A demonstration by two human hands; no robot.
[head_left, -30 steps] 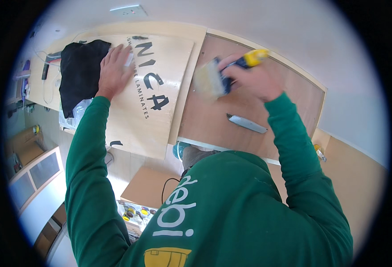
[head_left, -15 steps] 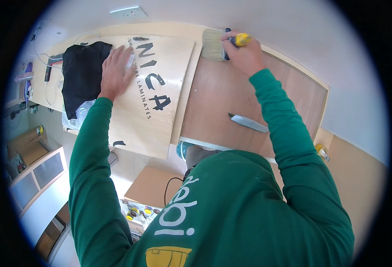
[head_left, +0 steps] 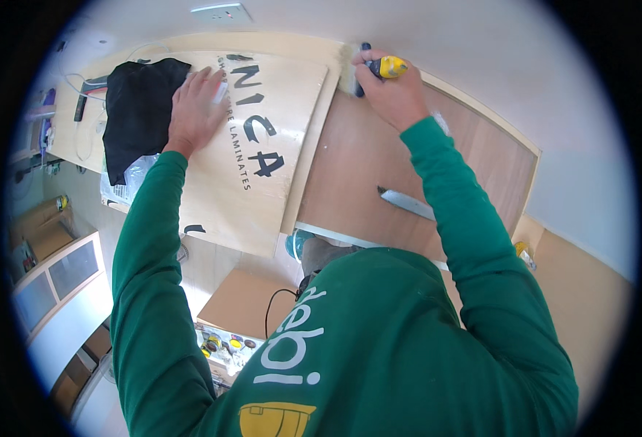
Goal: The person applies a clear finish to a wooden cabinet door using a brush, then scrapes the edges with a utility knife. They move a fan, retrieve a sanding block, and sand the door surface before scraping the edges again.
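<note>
My right hand (head_left: pixel 400 96) is closed round the handle of a wide paintbrush (head_left: pixel 392 68), yellow and dark, at the far edge of a brown wooden panel (head_left: pixel 350 160). Its pale bristles look blurred against the light wood beside the panel. Fingers apart, my left hand (head_left: pixel 196 116) lies on a light board (head_left: pixel 255 218) with large dark lettering. A small white piece (head_left: pixel 221 92) shows beside its fingertips; whether they touch it I cannot tell. Just left of that hand is a black cloth (head_left: pixel 140 109). A grey utility knife (head_left: pixel 408 205) lies on the brown panel, its end hidden by my right sleeve.
Clear plastic (head_left: pixel 133 182) sticks out under the black cloth. A wall socket plate (head_left: pixel 221 12) sits above the far edge. Beyond the cloth lie cables and a dark-and-red tool (head_left: pixel 82 108). Below stand a cardboard box (head_left: pixel 244 298) and a white cabinet (head_left: pixel 66 273).
The paintbrush has shifted slightly left and turned, so less of its bristles shows. A small whitish thing now appears beside my right wrist. My left hand stays by the black cloth.
</note>
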